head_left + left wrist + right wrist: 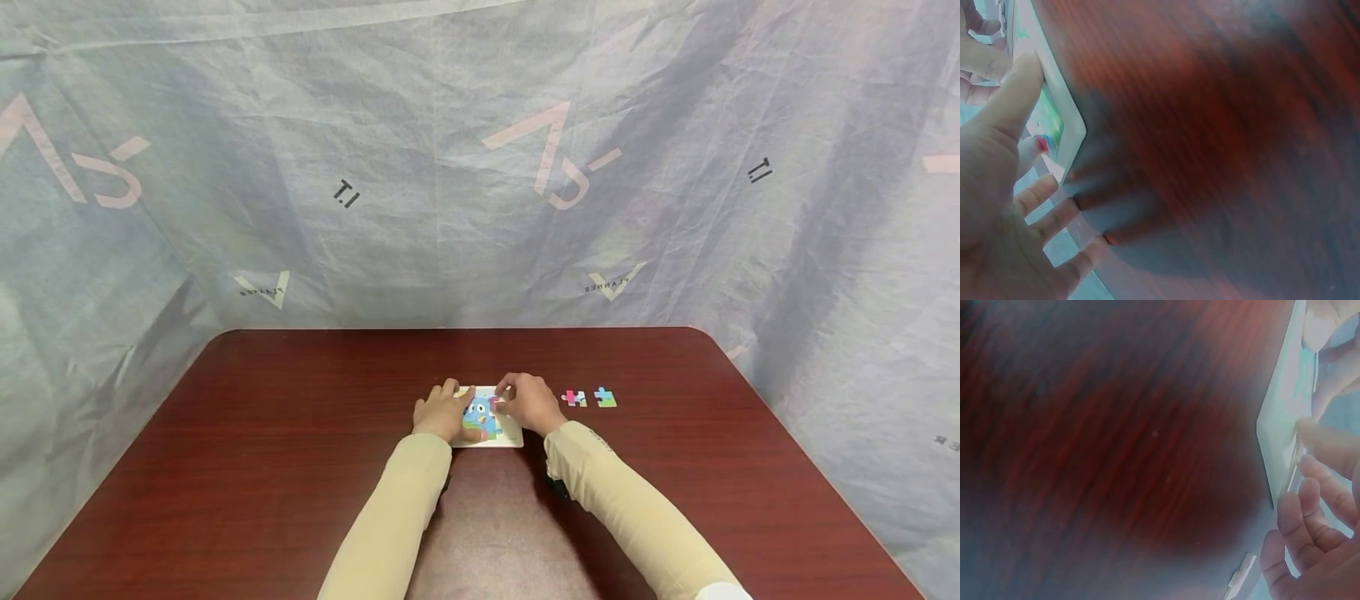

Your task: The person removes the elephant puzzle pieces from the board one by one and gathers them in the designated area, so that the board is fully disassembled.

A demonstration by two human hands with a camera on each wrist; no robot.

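A small jigsaw board (pixel 513 433) with a pale border and a partly filled blue cartoon picture (pixel 480 408) lies flat on the table. My left hand (pixel 438 414) spreads over the board's left side. Its thumb (pixel 1019 87) lies along the near edge, while the other fingertips reach the far left corner and the tabletop. Over the right side, my right hand (pixel 531 403) pinches a pink-and-white puzzle piece (pixel 493 403) between thumb and index finger, right at the picture's edge. The right hand's fingers partly hide this piece.
Two loose puzzle pieces, one pink and white (pixel 574 398) and one blue and green (pixel 605 397), lie to the right of my right hand. The dark red wooden table (pixel 262 467) has rounded far corners. Grey printed cloth (pixel 420 167) hangs behind it and at both sides.
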